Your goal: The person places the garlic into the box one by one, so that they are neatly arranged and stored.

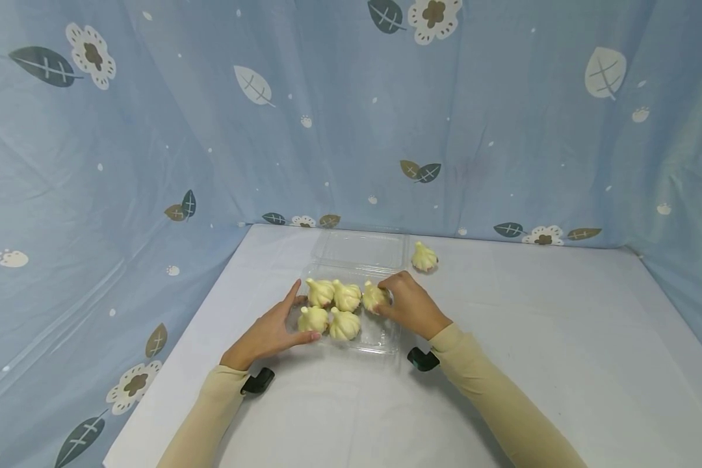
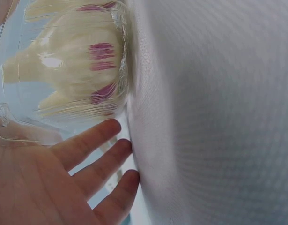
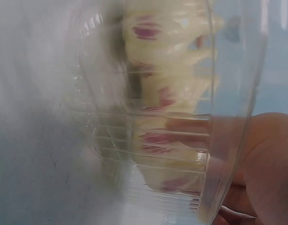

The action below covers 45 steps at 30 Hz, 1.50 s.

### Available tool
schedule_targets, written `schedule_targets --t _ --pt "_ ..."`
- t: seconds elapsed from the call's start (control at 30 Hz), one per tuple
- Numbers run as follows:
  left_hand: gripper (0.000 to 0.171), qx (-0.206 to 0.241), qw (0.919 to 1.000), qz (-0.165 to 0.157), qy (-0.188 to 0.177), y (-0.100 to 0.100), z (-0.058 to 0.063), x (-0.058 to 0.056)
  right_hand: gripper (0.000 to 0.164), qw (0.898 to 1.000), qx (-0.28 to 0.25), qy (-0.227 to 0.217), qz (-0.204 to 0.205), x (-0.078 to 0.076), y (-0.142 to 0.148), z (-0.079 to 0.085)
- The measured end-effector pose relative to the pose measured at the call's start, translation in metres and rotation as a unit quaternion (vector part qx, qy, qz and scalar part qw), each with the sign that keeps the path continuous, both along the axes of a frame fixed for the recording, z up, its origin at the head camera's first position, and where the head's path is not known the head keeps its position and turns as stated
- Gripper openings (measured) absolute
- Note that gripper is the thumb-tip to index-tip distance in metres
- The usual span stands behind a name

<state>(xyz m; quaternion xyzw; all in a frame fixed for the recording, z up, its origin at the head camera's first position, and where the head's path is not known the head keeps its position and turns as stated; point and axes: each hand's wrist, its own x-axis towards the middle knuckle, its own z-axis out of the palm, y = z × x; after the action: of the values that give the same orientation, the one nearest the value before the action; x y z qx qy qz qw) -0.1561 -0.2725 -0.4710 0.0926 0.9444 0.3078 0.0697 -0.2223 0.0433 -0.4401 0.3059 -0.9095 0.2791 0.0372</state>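
A clear plastic clamshell box (image 1: pixel 380 335) lies with its lid (image 1: pixel 359 250) folded back. Two rows of pale yellow garlic bulbs fill its left part. My right hand (image 1: pixel 412 305) pinches a garlic bulb (image 1: pixel 371 298) over the right half of the back row; through the box wall (image 3: pixel 249 89), the right wrist view shows fingers around it. Spread along the box's left side is my left hand (image 1: pixel 269 335), thumb at the front corner and forefinger toward the back. In the left wrist view, its relaxed fingers (image 2: pixel 99 171) lie beside the wall, behind which a purple-streaked bulb (image 2: pixel 78 51) shows.
Another garlic bulb (image 1: pixel 424 257) sits on the white tabletop (image 1: pixel 550 338), right of the lid. A blue patterned curtain (image 1: pixel 351 130) closes off the back and sides. A dark camera mount (image 1: pixel 423 359) juts from the right wrist, and a similar mount (image 1: pixel 258 381) from the left.
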Motion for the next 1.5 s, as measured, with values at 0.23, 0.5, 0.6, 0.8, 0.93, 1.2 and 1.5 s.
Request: schedule_targets --t 0.23,0.5,0.6,0.8,0.93,1.2,1.5 --pt "0.125 0.001 1.0000 0.000 0.003 -0.001 -0.002 -0.001 0.041 1.000 0.010 0.003 -0.007 0.000 -0.002 -0.005" --pt "0.127 0.001 1.0000 -0.004 0.006 -0.001 -0.002 -0.001 0.038 1.000 0.021 0.012 -0.008 0.002 -0.004 -0.003" --pt "0.125 -0.001 1.0000 -0.005 0.005 -0.001 -0.001 -0.001 0.036 1.000 0.023 0.012 -0.006 0.003 -0.004 -0.001" --pt "0.125 -0.001 1.0000 -0.003 -0.001 -0.002 0.000 0.001 0.034 1.000 0.024 0.013 -0.006 0.004 -0.005 0.000" --pt "0.127 0.002 1.0000 0.001 -0.003 -0.002 -0.001 0.001 0.034 1.000 0.025 0.012 -0.005 0.004 -0.004 0.001" --pt "0.127 0.003 1.0000 0.003 -0.001 -0.002 0.000 0.001 0.044 0.999 0.031 0.008 -0.010 0.005 -0.003 0.001" --pt "0.124 0.007 1.0000 -0.002 -0.001 -0.001 0.001 0.001 0.049 1.000 -0.001 -0.009 -0.001 0.005 0.000 0.007"
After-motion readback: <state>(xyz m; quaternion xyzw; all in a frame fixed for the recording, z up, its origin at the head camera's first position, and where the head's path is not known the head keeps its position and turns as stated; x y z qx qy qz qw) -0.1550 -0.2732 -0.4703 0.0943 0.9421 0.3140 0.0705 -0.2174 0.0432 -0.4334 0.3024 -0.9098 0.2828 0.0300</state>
